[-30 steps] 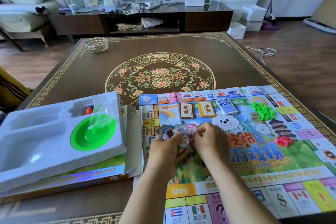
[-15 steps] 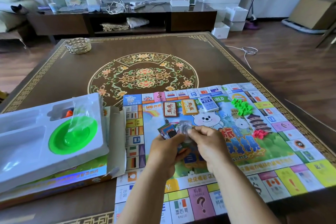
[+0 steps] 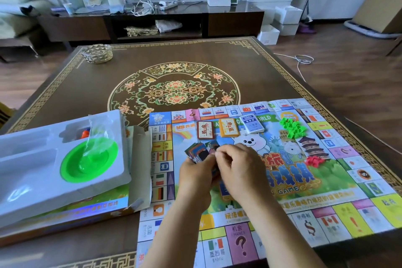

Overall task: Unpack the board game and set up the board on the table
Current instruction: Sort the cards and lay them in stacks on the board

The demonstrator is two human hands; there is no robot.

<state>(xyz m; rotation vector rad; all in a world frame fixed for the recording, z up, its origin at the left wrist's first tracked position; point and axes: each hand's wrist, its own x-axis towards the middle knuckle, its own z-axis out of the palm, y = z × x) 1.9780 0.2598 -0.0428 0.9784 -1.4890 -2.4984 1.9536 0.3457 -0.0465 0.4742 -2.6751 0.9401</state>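
Head view: both hands meet over the middle of the game board point(image 3: 250, 183), which lies unfolded and flat on the table point(image 3: 174, 61) at the near right. Left hand point(image 3: 195, 177) is curled round a small fanned stack of cards point(image 3: 199, 152); right hand point(image 3: 241, 169) has fingers curled in at the stack's right end, pinching it or some wrapping on it, can't tell which. Cards look thin, light and slick, so I'd expect the stack to slide apart unless squeezed across the short edges; best hold is by the long sides, thumb on top. Already laid out on the board: red-brown deck point(image 3: 205, 130), yellow deck point(image 3: 228, 127), blue-white deck point(image 3: 252, 123), a heap of green pieces point(image 3: 292, 126) and a smaller red heap point(image 3: 314, 161), all small and loose, easy to scatter with a sleeve or wrist. Board looks like thin folded paper or card, creases showing, so it'll likely shift or buckle if dragged; press flat instead. Left of it, the white plastic tray point(image 3: 26, 178) sits tilted on the box point(image 3: 91, 209), holding a green dish point(image 3: 89, 161) under loose clear film, with something orange in a slot behind. Tray looks flimsy; lift by the rim with two hands.
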